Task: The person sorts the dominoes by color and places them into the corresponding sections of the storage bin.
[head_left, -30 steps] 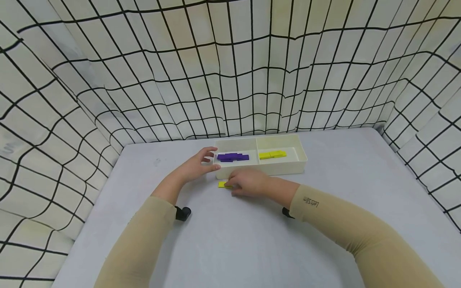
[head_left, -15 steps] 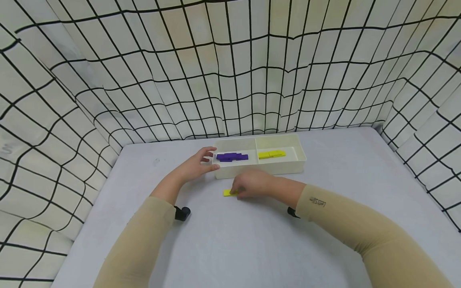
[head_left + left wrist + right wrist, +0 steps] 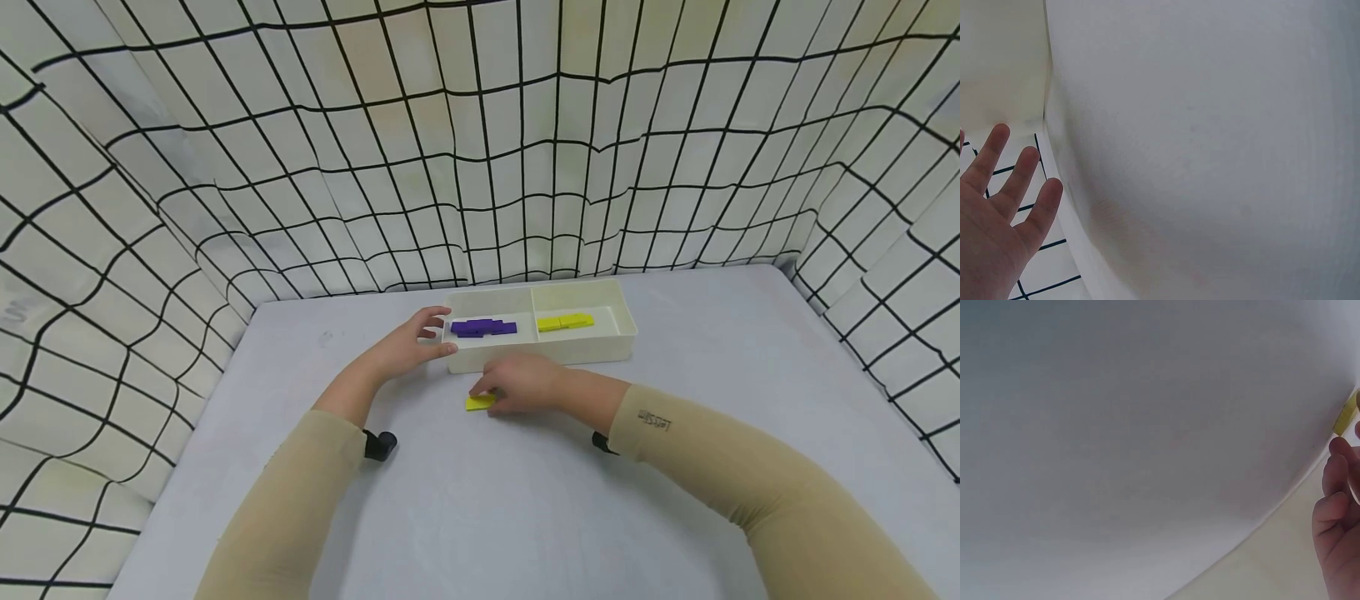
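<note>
A white two-compartment box [image 3: 585, 352] stands at the back of the table. My left hand [image 3: 405, 343] spans its left end, with straight, spread fingers behind and the thumb at the front corner. Those fingers [image 3: 1030, 209] show beside the box wall in the left wrist view. In front of the box, my right hand [image 3: 521, 383] pinches a flat yellow strip [image 3: 478, 403] low over the table; its right end is hidden by the fingers. The strip [image 3: 1345, 415] also shows near the fingertips in the right wrist view.
Several purple strips [image 3: 483, 327] lie piled in the box's left compartment, and yellow strips [image 3: 566, 322] lie in the right one. White cloth covers the table [image 3: 465, 517]. Black netting [image 3: 525, 167] over white sheets encloses the back and sides.
My right hand has drawn the yellow strip toward me and slightly right, away from the box. Its index finger has since shifted left over the strip. The left hand stays in place.
</note>
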The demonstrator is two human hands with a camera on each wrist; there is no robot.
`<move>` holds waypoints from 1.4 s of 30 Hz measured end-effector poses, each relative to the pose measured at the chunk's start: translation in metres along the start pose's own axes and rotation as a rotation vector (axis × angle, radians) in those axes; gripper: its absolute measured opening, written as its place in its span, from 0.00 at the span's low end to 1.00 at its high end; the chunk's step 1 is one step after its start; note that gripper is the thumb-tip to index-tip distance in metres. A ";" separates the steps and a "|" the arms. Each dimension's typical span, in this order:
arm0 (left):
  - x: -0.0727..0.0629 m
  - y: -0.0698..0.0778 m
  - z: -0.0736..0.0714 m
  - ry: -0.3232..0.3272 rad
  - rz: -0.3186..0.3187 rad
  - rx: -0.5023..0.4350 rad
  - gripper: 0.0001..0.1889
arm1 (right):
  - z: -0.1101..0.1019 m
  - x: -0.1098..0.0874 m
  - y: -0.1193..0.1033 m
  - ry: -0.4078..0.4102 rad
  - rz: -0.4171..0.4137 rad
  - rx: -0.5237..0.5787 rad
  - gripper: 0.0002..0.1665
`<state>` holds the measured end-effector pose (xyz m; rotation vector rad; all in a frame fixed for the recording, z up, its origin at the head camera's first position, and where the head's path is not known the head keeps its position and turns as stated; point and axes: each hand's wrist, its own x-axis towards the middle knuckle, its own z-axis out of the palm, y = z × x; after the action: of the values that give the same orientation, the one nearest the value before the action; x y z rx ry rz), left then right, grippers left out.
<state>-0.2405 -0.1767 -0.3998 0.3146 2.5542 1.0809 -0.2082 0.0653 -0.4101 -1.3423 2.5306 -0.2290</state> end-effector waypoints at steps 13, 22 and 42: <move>0.000 -0.001 0.000 0.003 -0.008 -0.001 0.39 | 0.001 0.010 -0.006 -0.034 0.057 -0.014 0.21; 0.001 -0.001 0.000 0.001 -0.011 0.008 0.40 | 0.001 0.009 -0.005 -0.024 0.062 0.037 0.18; 0.003 -0.004 0.000 -0.004 -0.006 0.003 0.40 | -0.008 -0.016 0.008 -0.032 0.129 0.145 0.17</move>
<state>-0.2436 -0.1787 -0.4037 0.3091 2.5514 1.0735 -0.2081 0.0833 -0.4016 -1.1157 2.5089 -0.3552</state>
